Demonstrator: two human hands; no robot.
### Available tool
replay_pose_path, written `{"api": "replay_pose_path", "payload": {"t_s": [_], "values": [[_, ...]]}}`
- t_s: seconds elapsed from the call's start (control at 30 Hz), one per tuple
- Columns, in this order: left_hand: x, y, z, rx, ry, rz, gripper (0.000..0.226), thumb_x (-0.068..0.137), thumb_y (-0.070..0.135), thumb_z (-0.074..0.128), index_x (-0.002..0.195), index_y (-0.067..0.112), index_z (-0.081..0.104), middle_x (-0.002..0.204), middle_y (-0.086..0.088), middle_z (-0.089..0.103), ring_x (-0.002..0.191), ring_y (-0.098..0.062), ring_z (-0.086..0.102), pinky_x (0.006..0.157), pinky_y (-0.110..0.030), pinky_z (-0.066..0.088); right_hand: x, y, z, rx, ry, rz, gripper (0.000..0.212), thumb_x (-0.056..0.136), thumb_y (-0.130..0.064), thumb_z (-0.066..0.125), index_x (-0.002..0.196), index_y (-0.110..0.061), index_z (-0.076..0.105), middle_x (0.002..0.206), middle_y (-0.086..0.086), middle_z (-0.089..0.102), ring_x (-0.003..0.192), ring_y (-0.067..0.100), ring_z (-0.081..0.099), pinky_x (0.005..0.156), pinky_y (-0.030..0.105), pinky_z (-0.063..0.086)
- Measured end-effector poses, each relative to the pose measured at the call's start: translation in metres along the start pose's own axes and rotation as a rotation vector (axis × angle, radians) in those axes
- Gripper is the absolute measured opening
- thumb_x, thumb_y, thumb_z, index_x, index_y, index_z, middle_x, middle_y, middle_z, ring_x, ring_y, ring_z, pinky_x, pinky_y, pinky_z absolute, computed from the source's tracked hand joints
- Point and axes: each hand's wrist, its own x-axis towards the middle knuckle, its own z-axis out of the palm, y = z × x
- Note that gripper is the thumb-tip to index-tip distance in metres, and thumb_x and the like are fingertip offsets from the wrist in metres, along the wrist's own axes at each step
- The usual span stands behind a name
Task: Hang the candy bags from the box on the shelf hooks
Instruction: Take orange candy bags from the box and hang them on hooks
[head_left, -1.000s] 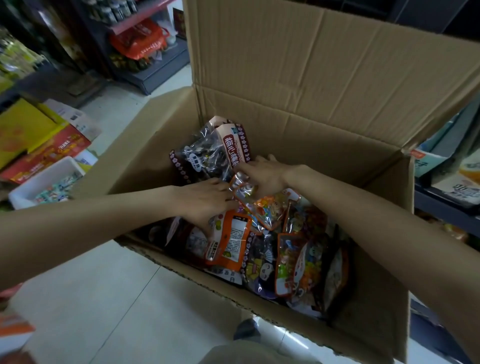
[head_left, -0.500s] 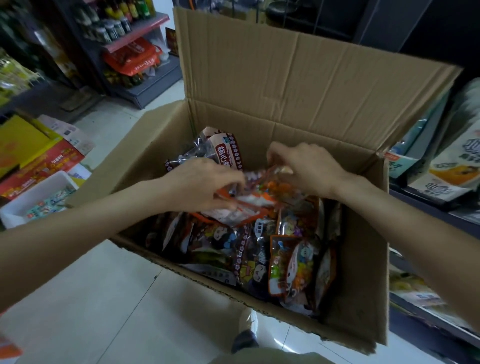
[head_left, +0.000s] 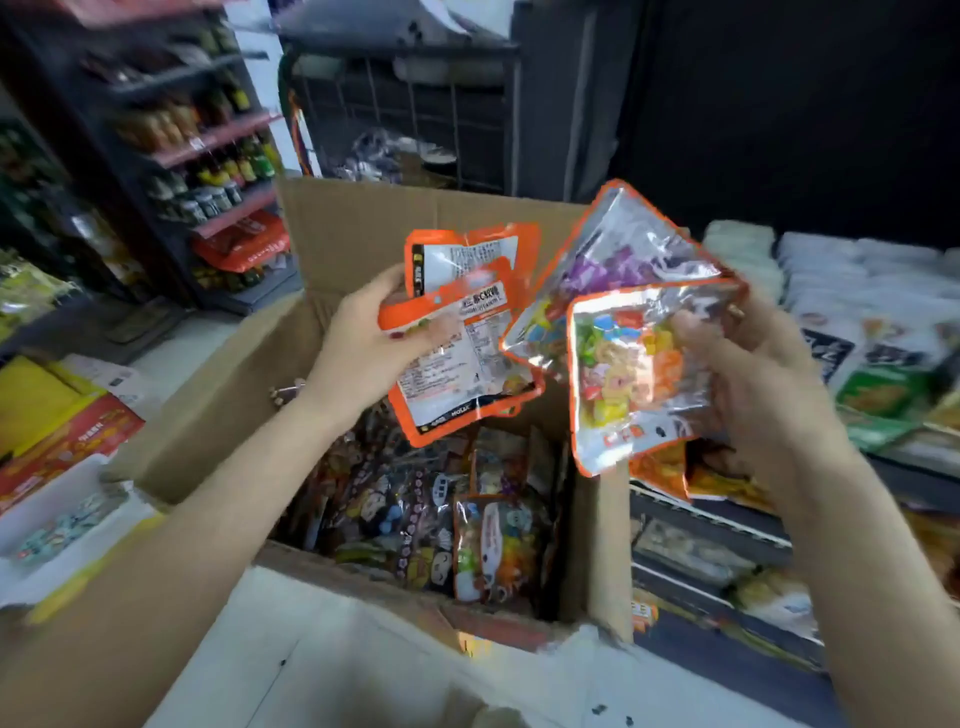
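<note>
A shop aisle: the open cardboard box (head_left: 218, 415) stands on the pale floor (head_left: 332, 670) between stocked shelves (head_left: 208, 150). Above it, the left hand (head_left: 363, 353) grips two orange-edged candy bags (head_left: 462, 332). The right hand (head_left: 748, 374) grips two clear ones (head_left: 623, 364).

Bottles (head_left: 228, 166) on far racks (head_left: 156, 150)

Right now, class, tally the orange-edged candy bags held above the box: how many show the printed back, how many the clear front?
Printed back, in the left hand: 2 bags
Clear front, in the right hand: 2 bags
Total: 4
</note>
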Motion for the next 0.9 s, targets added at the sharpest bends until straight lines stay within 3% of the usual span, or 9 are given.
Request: {"api": "replay_pose_path", "payload": {"t_s": [0.1,0.17,0.27,0.4,0.57,0.67,0.77,0.9], "values": [[-0.014,0.035,0.051,-0.060,0.023,0.083,0.034,0.082,0.010,0.073,0.105,0.032,0.061,0.093,0.026,0.070,0.092,0.004,0.066,0.077,-0.013,0.050,-0.021,-0.010,-0.024,0.007,-0.010,-0.009,0.028,0.078,-0.028,0.066,0.105,-0.022,0.064,0.099,0.002,0.072,0.090,0.024,0.070,0.075,0.040,0.057],[-0.024,0.054,0.083,-0.128,0.071,0.106,0.036,0.082,0.003,0.071,0.104,0.030,0.062,0.092,0.026,0.071,0.092,0.003,0.066,0.077,-0.015,0.049,-0.034,-0.014,-0.039,0.092,0.039,0.013,0.024,0.080,-0.025,0.064,0.104,-0.022,0.064,0.097,0.002,0.072,0.086,0.023,0.071,0.071,0.038,0.056],[-0.041,0.072,0.131,-0.316,0.153,0.008,0.033,0.084,0.000,0.068,0.103,0.026,0.065,0.097,0.014,0.073,0.096,-0.009,0.069,0.078,-0.026,0.053,-0.056,-0.022,-0.068,0.226,0.071,0.075,0.022,0.090,-0.016,0.057,0.112,-0.017,0.057,0.097,0.001,0.073,0.083,0.019,0.072,0.066,0.034,0.057],[-0.074,0.089,0.198,-0.448,0.131,-0.119,0.026,0.085,0.009,0.069,0.104,0.025,0.064,0.101,0.004,0.073,0.097,-0.015,0.069,0.078,-0.032,0.055,-0.092,-0.032,-0.126,0.103,0.121,0.093,0.020,0.098,-0.020,0.053,0.118,-0.024,0.052,0.109,0.002,0.070,0.090,0.021,0.072,0.068,0.031,0.058],[-0.105,0.105,0.281,-0.567,0.025,-0.361,0.033,0.092,0.028,0.061,0.122,0.017,0.053,0.109,-0.003,0.070,0.099,-0.021,0.068,0.074,-0.033,0.056,-0.132,-0.028,-0.198,0.045,0.320,0.133,0.024,0.096,-0.017,0.058,0.120,-0.022,0.053,0.103,0.000,0.070,0.082,0.013,0.071,0.067,0.029,0.058],[-0.121,0.113,0.321,-0.599,-0.112,-0.452,0.038,0.089,0.015,0.064,0.123,0.019,0.049,0.102,0.000,0.066,0.091,-0.018,0.065,0.068,-0.029,0.052,-0.154,-0.023,-0.236,0.089,0.466,0.185,0.020,0.096,-0.014,0.059,0.116,-0.014,0.056,0.089,-0.001,0.070,0.067,0.009,0.067,0.055,0.025,0.053],[-0.135,0.120,0.356,-0.535,-0.285,-0.400,0.055,0.076,-0.004,0.070,0.116,0.028,0.050,0.105,0.001,0.068,0.098,-0.018,0.066,0.082,-0.034,0.055,-0.170,-0.024,-0.268,0.086,0.545,0.188,0.013,0.096,-0.015,0.059,0.108,-0.017,0.057,0.077,-0.005,0.070,0.062,0.009,0.065,0.056,0.026,0.051],[-0.140,0.123,0.389,-0.498,-0.422,-0.373,0.063,0.063,0.029,0.083,0.118,0.034,0.054,0.110,0.009,0.071,0.109,-0.014,0.064,0.099,-0.046,0.048,-0.182,-0.034,-0.297,-0.024,0.616,0.131,0.019,0.094,-0.018,0.062,0.112,-0.017,0.057,0.087,-0.004,0.070,0.069,0.010,0.069,0.058,0.025,0.053]]}}
